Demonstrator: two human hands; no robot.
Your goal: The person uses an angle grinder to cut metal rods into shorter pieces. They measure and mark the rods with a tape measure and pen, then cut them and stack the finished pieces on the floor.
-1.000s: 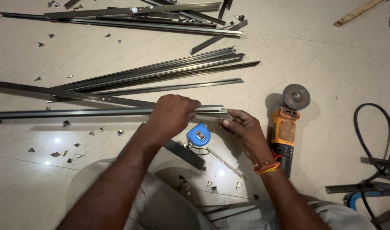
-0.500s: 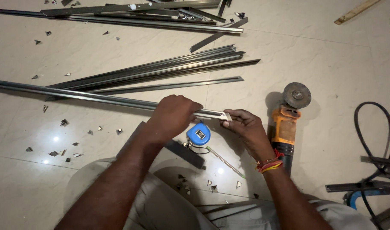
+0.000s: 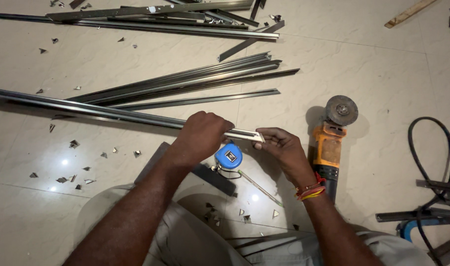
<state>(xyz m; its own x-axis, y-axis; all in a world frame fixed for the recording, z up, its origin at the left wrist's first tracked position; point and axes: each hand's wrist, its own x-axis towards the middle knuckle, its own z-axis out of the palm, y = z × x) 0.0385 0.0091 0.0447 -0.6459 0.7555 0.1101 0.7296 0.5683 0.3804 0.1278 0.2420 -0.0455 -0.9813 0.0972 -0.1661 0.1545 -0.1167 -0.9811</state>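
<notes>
1. The left hand [image 3: 201, 136] is closed over the long grey metal channel strip [image 3: 87, 109], fingers wrapped around it near its right end; the strip runs away leftward, tilted slightly above the pale tiled floor [image 3: 382, 74].
2. The right hand [image 3: 279, 148] pinches the strip's very tip between thumb and fingertips, fingers narrow; whether it also holds a marker I cannot tell.
3. A round blue tape measure [image 3: 228, 156] lies on the floor just below the hands, touched by neither.
4. An orange angle grinder [image 3: 330, 143] rests just right of the right hand, untouched; small metal offcuts [image 3: 72, 144] are scattered about.
5. Judged from this: several pieces look already cut; this strip's end seems only under checking, with no cut begun on it.
</notes>
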